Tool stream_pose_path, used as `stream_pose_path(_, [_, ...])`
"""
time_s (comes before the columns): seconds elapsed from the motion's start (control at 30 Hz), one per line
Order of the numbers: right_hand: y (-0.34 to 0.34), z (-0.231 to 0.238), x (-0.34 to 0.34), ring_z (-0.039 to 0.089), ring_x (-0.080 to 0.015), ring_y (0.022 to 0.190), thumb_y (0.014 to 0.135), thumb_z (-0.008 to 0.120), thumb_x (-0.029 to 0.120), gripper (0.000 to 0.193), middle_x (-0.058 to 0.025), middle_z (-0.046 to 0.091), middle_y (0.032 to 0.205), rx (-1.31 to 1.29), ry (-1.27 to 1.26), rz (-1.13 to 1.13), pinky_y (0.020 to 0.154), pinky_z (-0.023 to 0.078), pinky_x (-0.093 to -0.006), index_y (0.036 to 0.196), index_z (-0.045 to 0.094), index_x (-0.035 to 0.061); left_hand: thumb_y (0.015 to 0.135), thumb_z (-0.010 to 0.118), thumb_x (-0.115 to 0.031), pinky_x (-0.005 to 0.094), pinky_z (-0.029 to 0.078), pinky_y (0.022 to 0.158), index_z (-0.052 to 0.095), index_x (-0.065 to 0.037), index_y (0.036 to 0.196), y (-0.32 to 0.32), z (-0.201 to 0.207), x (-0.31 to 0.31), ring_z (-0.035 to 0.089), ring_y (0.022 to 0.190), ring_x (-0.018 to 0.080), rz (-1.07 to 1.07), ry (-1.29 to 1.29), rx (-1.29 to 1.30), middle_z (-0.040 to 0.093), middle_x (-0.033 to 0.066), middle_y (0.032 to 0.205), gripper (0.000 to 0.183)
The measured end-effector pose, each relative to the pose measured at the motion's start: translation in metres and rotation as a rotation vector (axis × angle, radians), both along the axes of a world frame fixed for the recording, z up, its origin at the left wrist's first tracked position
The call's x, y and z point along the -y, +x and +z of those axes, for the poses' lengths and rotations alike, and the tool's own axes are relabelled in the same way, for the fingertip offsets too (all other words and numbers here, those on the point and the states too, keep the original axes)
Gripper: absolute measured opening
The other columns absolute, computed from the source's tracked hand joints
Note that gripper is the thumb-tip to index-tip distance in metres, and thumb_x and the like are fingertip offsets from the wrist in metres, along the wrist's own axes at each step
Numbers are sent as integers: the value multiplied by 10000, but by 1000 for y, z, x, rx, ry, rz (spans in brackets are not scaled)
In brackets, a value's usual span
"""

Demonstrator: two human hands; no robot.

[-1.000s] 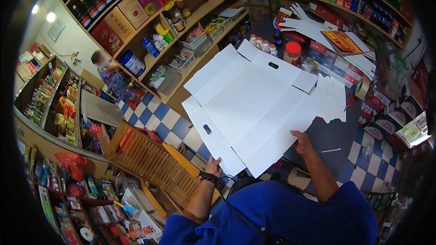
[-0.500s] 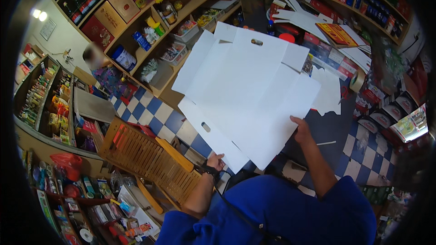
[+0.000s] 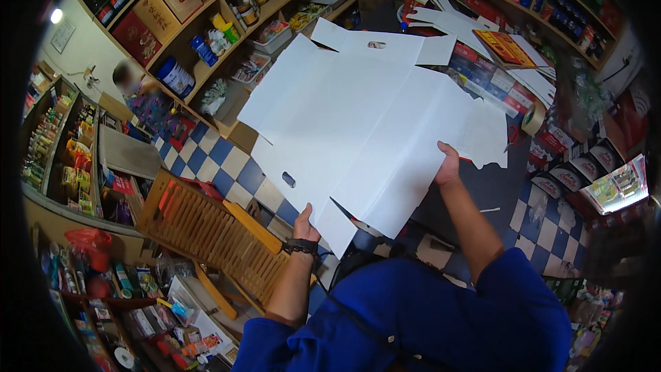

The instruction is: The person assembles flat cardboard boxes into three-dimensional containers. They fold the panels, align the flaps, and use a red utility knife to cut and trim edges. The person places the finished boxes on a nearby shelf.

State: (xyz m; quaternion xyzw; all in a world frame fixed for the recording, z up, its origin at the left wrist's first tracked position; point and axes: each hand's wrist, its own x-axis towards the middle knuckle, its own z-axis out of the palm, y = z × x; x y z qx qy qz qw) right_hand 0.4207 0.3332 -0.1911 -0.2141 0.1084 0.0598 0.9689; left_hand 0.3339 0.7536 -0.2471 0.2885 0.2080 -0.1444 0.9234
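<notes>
A large unfolded white cardboard box sheet (image 3: 337, 117), with creases, slits, side flaps and two oval hand holes, is held up before me at a slant. My left hand (image 3: 305, 226), a dark bracelet on its wrist, grips the near left edge close to a hand hole. At the right edge, my right hand (image 3: 447, 163) pinches the sheet with its thumb on top; the other fingers are mostly hidden beneath. Past the right edge, a torn white cardboard piece (image 3: 485, 134) lies on the dark tabletop (image 3: 454, 213).
A tape roll (image 3: 533, 118), red scissors (image 3: 513, 136) and stacked cartons are on the table's right side. A slatted wooden chair (image 3: 206, 234) stands at left. Stocked shelves (image 3: 200, 62) surround the room. A person (image 3: 148, 100) is at the far left.
The white sheet has shifted slightly left and tilted, its near slit now gaping. My left hand has moved up and left along the edge. My right hand has risen a little.
</notes>
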Motion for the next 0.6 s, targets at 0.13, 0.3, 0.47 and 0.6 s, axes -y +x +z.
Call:
stream_pose_path(0.13, [13, 2, -24, 595, -371, 1132, 857, 568, 243, 514, -175, 621, 1246, -7, 157, -88, 1014, 458, -513, 1306, 531, -4, 940, 667, -223, 501, 423, 1080, 490, -7, 1377, 1, 22, 0, 562, 1232, 356, 11, -16, 62, 601, 159, 1330, 518])
stream_pose_path(0.3, [12, 28, -13, 579, -369, 1168, 850, 604, 200, 533, -171, 613, 1261, 93, 54, 27, 1043, 442, -518, 1331, 507, -7, 925, 684, -181, 490, 421, 1084, 489, -9, 1383, 6, 37, -21, 564, 1226, 344, 55, 67, 121, 606, 141, 1319, 527])
stream_pose_path(0.47, [-5, 38, 10, 574, -361, 1199, 833, 662, 117, 539, -162, 612, 1275, 211, 60, 86, 1070, 426, -506, 1332, 506, -13, 903, 700, -152, 473, 410, 1096, 450, -28, 1424, 20, 59, -33, 536, 1255, 320, 21, 118, 273, 567, 113, 1368, 591])
stream_pose_path(0.6, [-30, 45, 37, 553, -363, 1238, 847, 641, 120, 561, -169, 595, 1314, 232, 20, 57, 1098, 395, -516, 1363, 478, -27, 864, 738, -122, 476, 409, 1099, 401, -57, 1462, 41, 95, -29, 524, 1271, 310, -26, 164, 401, 547, 99, 1387, 689])
